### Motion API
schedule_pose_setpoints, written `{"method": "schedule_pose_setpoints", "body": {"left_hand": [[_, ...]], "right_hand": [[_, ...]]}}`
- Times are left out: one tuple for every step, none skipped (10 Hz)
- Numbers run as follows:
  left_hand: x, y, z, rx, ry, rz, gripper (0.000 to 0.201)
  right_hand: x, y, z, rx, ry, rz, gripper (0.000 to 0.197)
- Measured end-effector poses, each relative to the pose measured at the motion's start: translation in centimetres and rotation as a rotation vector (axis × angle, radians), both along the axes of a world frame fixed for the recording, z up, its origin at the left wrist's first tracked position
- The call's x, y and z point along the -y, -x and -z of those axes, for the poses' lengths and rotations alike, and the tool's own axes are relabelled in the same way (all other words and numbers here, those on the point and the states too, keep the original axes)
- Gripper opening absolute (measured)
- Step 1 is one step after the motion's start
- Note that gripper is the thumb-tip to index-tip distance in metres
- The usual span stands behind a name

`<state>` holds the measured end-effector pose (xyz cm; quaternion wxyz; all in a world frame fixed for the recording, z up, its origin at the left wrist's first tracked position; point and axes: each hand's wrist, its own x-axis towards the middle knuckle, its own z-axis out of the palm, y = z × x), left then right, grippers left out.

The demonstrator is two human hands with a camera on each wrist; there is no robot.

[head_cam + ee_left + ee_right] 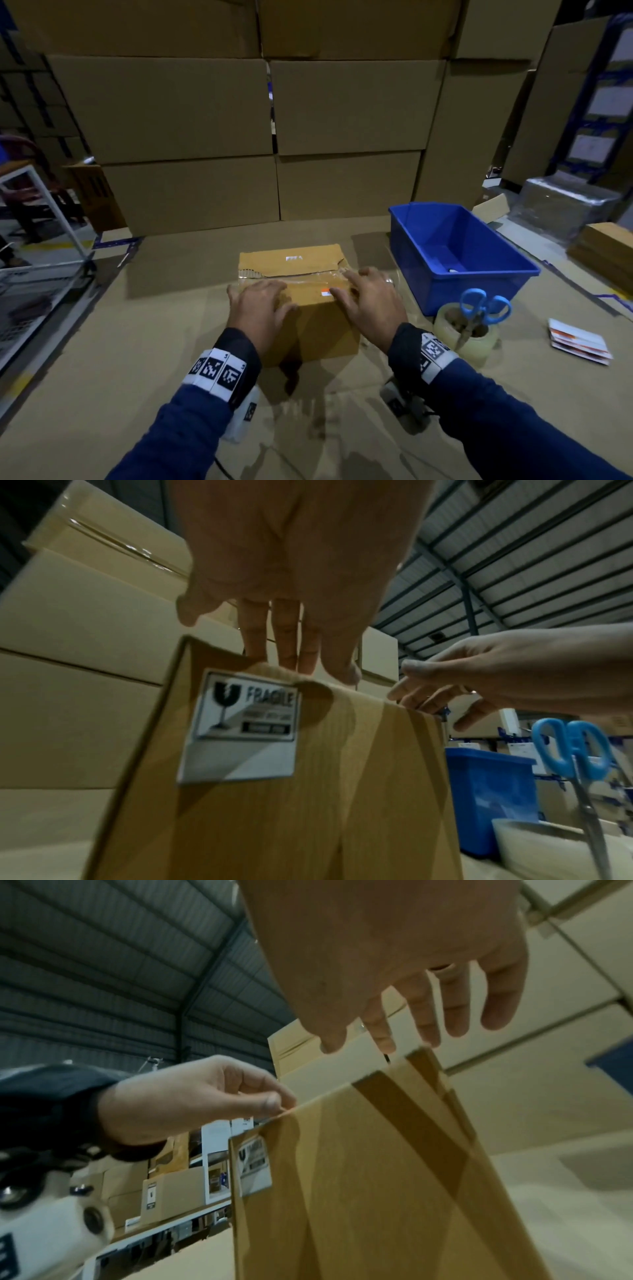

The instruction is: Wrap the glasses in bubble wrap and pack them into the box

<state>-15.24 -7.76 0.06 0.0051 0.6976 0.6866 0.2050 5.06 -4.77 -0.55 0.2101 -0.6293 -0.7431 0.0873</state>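
Our left hand (pixel 260 305) and right hand (pixel 368 301) lie flat, fingers straight, gripping nothing, on the taped box (pixel 308 308) mid-table. We judge sealing underway; next, press the tape down firmly along the seam.

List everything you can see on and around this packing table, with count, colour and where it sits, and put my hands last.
small cardboard box: one, brown, centre of the table, top flaps down, clear tape across the top
fragile label: one, white and black, on the box side facing the person
plastic bin: one, blue, right of the box
tape roll: one, clear, in front of the bin
scissors: one pair, blue handles, standing in the tape roll
labels stack: one, white and orange, far right
large cartons: many, brown, stacked behind the table
left hand: flat on the box top
right hand: fingers spread on the box top
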Motion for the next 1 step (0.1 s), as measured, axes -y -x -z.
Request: {"method": "schedule_pose_setpoints", "body": {"left_hand": [[-1.03, -1.41, -1.19, -0.028, -0.047, 0.01, 0.041]], "right_hand": [[-0.82, -0.27, -1.47, 0.05, -0.066, 0.007, 0.057]]}}
